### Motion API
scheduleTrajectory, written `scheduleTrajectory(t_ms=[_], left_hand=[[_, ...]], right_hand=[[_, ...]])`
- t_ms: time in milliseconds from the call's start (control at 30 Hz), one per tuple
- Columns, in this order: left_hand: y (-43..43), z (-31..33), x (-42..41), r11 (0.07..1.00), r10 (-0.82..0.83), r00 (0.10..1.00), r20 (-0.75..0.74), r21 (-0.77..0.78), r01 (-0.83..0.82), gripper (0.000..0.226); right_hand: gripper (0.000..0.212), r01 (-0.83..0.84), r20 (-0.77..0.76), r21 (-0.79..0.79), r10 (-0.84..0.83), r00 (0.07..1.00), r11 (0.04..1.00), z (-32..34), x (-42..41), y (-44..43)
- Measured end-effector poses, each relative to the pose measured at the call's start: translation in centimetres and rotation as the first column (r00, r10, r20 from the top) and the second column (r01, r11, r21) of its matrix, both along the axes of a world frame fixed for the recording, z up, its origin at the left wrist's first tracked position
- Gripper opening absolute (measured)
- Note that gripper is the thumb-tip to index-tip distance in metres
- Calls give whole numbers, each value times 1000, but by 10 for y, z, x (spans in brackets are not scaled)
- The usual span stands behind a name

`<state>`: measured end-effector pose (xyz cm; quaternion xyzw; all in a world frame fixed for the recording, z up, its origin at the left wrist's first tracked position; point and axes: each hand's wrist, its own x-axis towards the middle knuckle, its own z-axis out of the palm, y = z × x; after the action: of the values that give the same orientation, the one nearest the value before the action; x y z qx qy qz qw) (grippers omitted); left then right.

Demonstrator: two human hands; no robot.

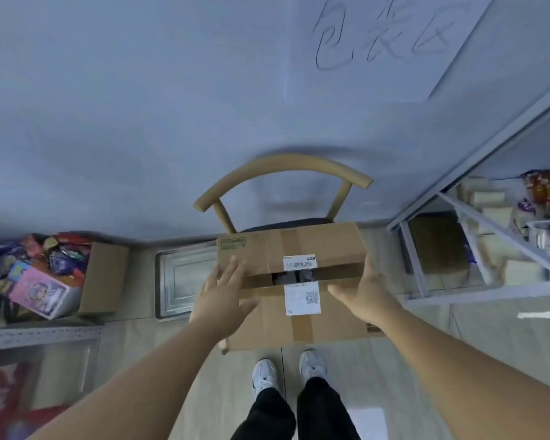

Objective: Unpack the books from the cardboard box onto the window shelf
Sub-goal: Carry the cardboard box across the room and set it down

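I have the cardboard box (267, 325) sitting on the seat of the wooden chair (280, 163), straight ahead against the far wall. Its top flaps are parted only by a narrow slot (292, 277) between the two halves of the shipping label (302, 298). Something dark shows in the slot, but I cannot tell whether it is books.

My left hand (223, 290) lies flat on the left part of the lid, fingers spread and straight, gripping nothing. My right hand (365, 293) rests released against the box's right end, thumb on top.

I judge the main risk to be the perch. The box covers the whole seat, so a hard tug on the flaps could drag it off the near edge onto my shoes (264, 376). Brown tape along the lid may resist and tear unevenly. The window shelf is out of view.
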<state>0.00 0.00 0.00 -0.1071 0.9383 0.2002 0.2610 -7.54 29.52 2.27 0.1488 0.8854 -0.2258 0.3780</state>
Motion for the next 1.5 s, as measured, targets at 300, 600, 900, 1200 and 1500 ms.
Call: scheduleTrajectory(t_ms=[300,600,900,1200,1500], left_hand=[[8,-86,9,952,306,904,-298,109,-286,65],[-6,-93,-14,402,834,504,223,379,-833,96],[-16,-95,-20,218,726,448,522,442,-870,79],[-10,-86,-13,223,730,464,502,467,-856,59],[2,-45,12,187,788,452,417,538,-822,46]], right_hand=[[102,277,-334,78,-236,912,958,-91,-25,-6],[82,386,-166,-239,-429,888,891,-96,-42,15],[122,448,171,-221,-418,892,866,-97,-58,26],[91,445,186,-281,-406,895,851,-99,-54,32],[98,395,187,-330,-351,918,857,-63,-54,32]])
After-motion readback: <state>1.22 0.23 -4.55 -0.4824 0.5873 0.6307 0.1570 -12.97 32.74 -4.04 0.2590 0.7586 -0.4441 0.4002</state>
